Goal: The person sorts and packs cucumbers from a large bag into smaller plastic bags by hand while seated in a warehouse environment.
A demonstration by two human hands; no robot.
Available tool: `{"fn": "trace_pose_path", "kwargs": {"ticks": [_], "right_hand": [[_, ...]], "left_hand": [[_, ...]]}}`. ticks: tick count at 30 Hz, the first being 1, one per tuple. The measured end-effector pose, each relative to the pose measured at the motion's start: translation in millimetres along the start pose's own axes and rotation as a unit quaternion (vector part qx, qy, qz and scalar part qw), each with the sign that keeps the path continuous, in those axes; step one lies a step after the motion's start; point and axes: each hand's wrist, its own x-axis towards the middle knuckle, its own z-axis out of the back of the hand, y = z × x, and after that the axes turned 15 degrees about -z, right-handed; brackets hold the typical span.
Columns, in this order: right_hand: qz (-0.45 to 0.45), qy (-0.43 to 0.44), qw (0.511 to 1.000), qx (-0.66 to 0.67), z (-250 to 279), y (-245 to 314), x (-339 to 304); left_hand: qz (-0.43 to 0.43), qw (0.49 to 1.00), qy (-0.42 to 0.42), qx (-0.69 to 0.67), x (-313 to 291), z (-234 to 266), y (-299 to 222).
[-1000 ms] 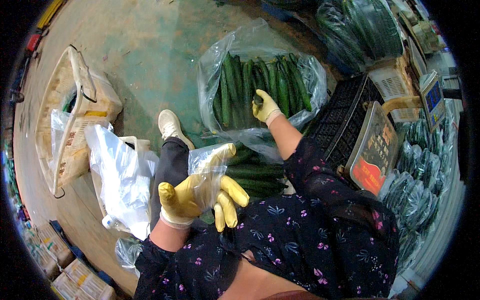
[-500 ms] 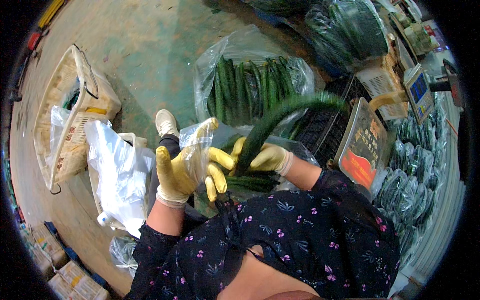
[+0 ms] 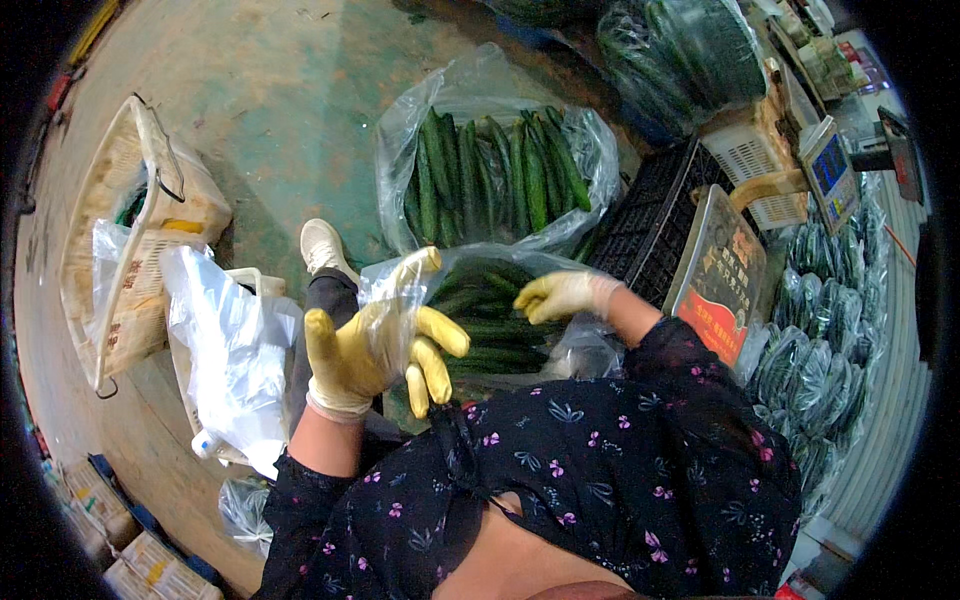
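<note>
My left hand (image 3: 375, 345), in a yellow and white glove, is palm up with its fingers spread. A thin clear plastic bag (image 3: 385, 308) hangs over some of these fingers. My right hand (image 3: 560, 297), gloved the same way, hovers at the right side of the nearer cucumbers (image 3: 485, 325), its fingers loosely bent and nothing held in them. Those dark green cucumbers lie sideways in a clear bag close to my lap. Beyond them, more cucumbers (image 3: 490, 180) stand side by side in an open clear plastic liner (image 3: 398, 130).
Right of the cucumbers are a black crate (image 3: 655, 220) and a weighing scale (image 3: 722, 280) with a raised display (image 3: 828, 172). Bagged cucumbers (image 3: 810, 370) are stacked at the far right. On the left stand a cream basket (image 3: 150, 260) and a pile of white plastic bags (image 3: 235, 350).
My right hand has let go of the long cucumber it held and moved right, apart from my left hand. My left hand has kept its spread pose under the clear bag.
</note>
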Motion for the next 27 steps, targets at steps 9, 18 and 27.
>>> {"fn": "trace_pose_path", "kwargs": {"ticks": [9,18,27], "right_hand": [[-0.236,-0.441,0.866,0.003,134.4,-25.8,89.1],[-0.265,-0.439,0.849,0.125,110.1,-33.9,136.1],[0.029,-0.309,0.849,0.428,88.9,33.3,127.1]], "left_hand": [[0.078,0.996,-0.022,0.037,1.4,-11.3,-0.1],[0.086,0.994,-0.045,0.053,1.1,-14.8,-2.0],[0.088,0.994,-0.047,0.05,4.6,-13.8,0.1]]}}
